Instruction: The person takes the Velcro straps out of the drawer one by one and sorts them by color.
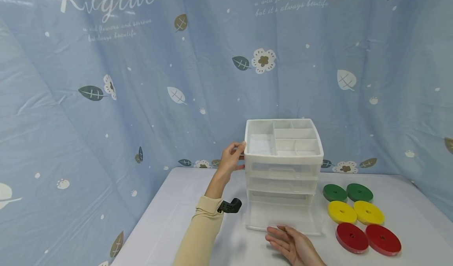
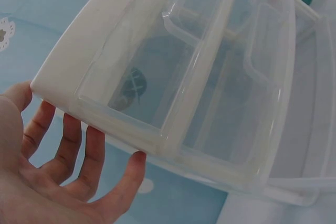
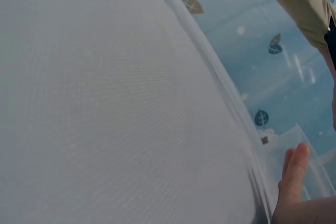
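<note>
A white plastic drawer unit (image 1: 284, 159) with clear drawers and a divided top tray stands upright on the table. My left hand (image 1: 231, 157) touches its left side near the top; in the left wrist view the spread fingertips meet the side edge. The bottom drawer (image 1: 279, 215) is pulled out towards me. By its front edge is my right hand (image 1: 293, 244), fingers extended and nothing held. In the right wrist view that hand (image 3: 294, 179) appears beside the clear plastic; whether it touches the drawer I cannot tell. The two upper drawers are pushed in.
Right of the unit lie flat rolls in pairs: green rolls (image 1: 334, 193), yellow rolls (image 1: 342, 212) and red rolls (image 1: 352, 237). A blue patterned curtain (image 1: 141, 112) hangs behind and to the left of the white table (image 1: 170, 218).
</note>
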`<state>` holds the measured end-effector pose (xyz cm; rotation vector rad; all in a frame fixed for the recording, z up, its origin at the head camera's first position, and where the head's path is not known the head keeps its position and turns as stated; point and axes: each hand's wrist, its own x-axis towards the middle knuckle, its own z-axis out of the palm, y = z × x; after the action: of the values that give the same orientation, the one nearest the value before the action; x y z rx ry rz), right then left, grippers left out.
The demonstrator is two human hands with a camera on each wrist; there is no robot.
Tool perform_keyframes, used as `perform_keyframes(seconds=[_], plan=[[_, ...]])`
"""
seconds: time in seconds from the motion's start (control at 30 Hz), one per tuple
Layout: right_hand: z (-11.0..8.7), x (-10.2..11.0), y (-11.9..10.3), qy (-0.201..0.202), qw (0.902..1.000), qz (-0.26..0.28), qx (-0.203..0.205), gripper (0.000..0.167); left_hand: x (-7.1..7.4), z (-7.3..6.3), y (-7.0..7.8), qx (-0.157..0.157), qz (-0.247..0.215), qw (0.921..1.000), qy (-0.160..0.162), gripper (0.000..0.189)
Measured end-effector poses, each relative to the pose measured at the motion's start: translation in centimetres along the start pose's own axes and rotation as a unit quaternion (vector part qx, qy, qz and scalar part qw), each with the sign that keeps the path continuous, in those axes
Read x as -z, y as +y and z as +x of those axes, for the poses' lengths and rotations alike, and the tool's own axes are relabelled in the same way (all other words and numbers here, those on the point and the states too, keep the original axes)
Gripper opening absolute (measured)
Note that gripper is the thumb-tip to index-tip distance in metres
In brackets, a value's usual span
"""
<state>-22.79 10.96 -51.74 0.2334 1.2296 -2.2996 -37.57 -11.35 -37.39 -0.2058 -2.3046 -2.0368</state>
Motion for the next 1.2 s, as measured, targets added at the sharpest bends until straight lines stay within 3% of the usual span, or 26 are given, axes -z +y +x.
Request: perform_keyframes(seconds=[0.27,0.83,1.0,1.2], plan=[[1.1,-0.2,-0.7,-0.033,0.9992,-0.006,0.021,0.055,0.0,0.1,0.1,0.005,-0.002,1.0000,0.000,0.045],[5.8,0.3,-3.5,-0.009,0.9964,0.000,0.085,0.041,0.0,-0.1,0.1,0.003,-0.004,1.0000,-0.001,0.044],[6.6,0.5,-3.9,0.012,0.9959,-0.005,0.090,0.037,0.0,-0.1,0.0,0.003,-0.004,1.0000,-0.001,0.045],[7.0,0.7,-4.4,-0.001,0.9960,-0.007,0.090,0.037,0.0,0.2,0.0,0.004,-0.005,1.0000,0.000,0.042]])
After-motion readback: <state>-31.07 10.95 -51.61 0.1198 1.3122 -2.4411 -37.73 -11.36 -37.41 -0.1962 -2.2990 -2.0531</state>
